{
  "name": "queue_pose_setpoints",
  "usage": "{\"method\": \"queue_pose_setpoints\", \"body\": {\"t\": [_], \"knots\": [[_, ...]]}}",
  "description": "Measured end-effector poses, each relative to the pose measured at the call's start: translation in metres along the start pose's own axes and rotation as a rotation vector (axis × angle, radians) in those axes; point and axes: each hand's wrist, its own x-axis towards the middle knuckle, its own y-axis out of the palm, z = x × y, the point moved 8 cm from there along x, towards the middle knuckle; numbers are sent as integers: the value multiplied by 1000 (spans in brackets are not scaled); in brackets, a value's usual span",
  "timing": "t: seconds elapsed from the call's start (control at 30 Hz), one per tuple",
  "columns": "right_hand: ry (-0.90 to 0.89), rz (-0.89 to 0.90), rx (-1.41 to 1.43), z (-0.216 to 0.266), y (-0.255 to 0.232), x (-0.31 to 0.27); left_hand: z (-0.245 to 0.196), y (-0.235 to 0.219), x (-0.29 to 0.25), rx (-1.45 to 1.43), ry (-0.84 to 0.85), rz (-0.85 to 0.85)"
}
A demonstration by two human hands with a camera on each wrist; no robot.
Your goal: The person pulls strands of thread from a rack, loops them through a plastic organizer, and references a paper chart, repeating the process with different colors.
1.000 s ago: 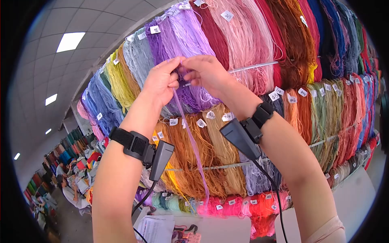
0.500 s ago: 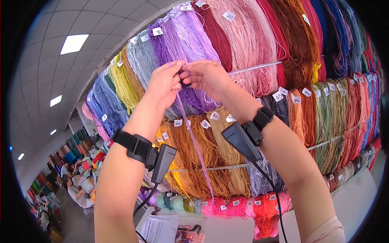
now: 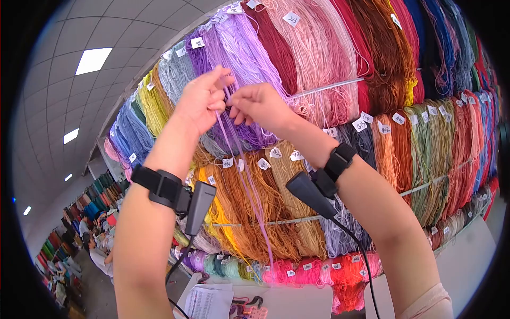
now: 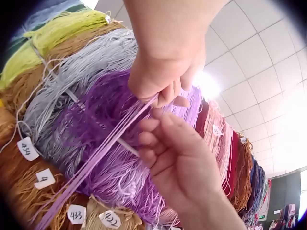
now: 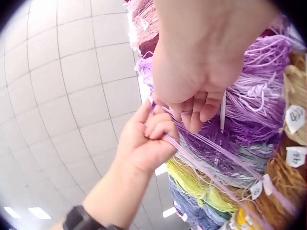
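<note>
In the head view my left hand is raised before the purple hanks, its curled fingers gripping lilac cords that trail down past the lower rows. Beside it, slightly lower, my right hand pinches the same lilac cords between thumb and fingers. From the right wrist, two lengths of cord show running down to the right, one out of the left hand, the other from behind the right fingers. Dark and light purple hanks hang right behind both hands.
Hanks in many colours hang on metal rods, with numbered paper tags. Below are a white table, printed sheets and a small pink piece with dark cords. People sit at the far left.
The fingertips were together at the top of the cord; now the left hand is higher and further left, the right lower. The single hanging bundle has spread into separate lengths.
</note>
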Motion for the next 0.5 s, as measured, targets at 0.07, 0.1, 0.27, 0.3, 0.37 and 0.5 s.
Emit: {"method": "queue_pose_setpoints", "body": {"t": [0.07, 0.1, 0.27, 0.3, 0.37, 0.5], "knots": [[1, 47, -106, -4, 6, 0, -9, -7, 0, 88, 5, -57], [6, 9, -85, -7, 3, 0, -16, -10, -5, 182, 76, -59], [-41, -169, 65, -15, -17, -7, -28, -20, -103, 1153, 598, -53], [-20, -199, 61, -15, -19, -8, -10, -31, -133, 1237, 428, -22], [20, -265, 50, -13, -26, -7, 50, -79, -208, 1312, 70, 37], [-63, -300, 17, -10, -30, -1, 173, -183, -463, 1590, -1197, 713]]}}
